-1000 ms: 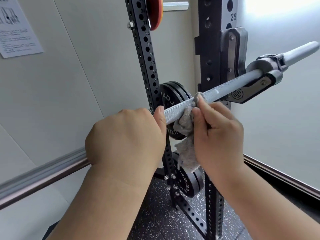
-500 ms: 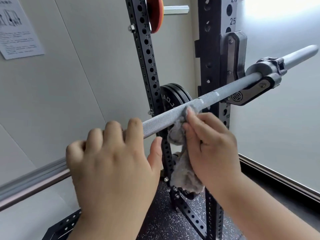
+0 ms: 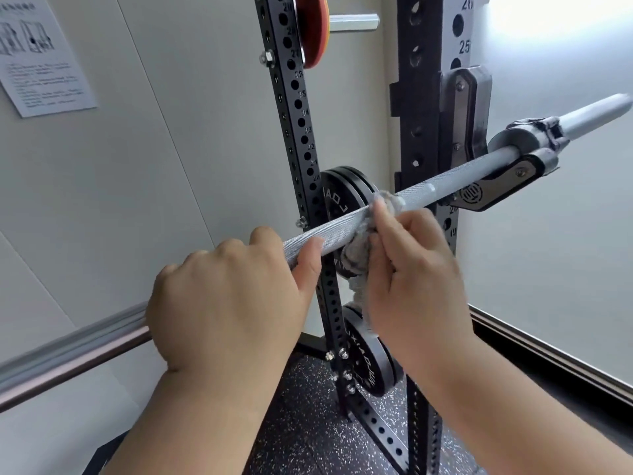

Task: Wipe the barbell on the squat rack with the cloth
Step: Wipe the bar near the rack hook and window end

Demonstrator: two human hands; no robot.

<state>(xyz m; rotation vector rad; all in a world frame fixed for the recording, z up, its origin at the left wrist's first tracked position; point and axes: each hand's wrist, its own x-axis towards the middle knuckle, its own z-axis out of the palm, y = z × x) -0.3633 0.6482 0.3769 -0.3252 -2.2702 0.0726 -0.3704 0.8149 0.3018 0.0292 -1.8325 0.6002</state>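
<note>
The silver barbell [image 3: 442,185] runs from lower left up to the right and rests in a J-hook [image 3: 493,190] on the black squat rack [image 3: 418,108]. My left hand [image 3: 233,296] is curled round the knurled shaft, fingers over the top and thumb underneath. Just to its right, my right hand [image 3: 414,269] holds a grey cloth [image 3: 359,255] wrapped against the bar, and the cloth's tail hangs below the shaft.
A second perforated upright [image 3: 298,125] stands behind the bar with black weight plates [image 3: 342,197] stored on it and an orange plate [image 3: 313,29] higher up. A metal rail [image 3: 68,351] crosses the lower left wall. Speckled rubber floor lies below.
My left hand has lifted off and re-gripped the bar further left, then closed round it. My right hand has slid the cloth back and forth along the shaft.
</note>
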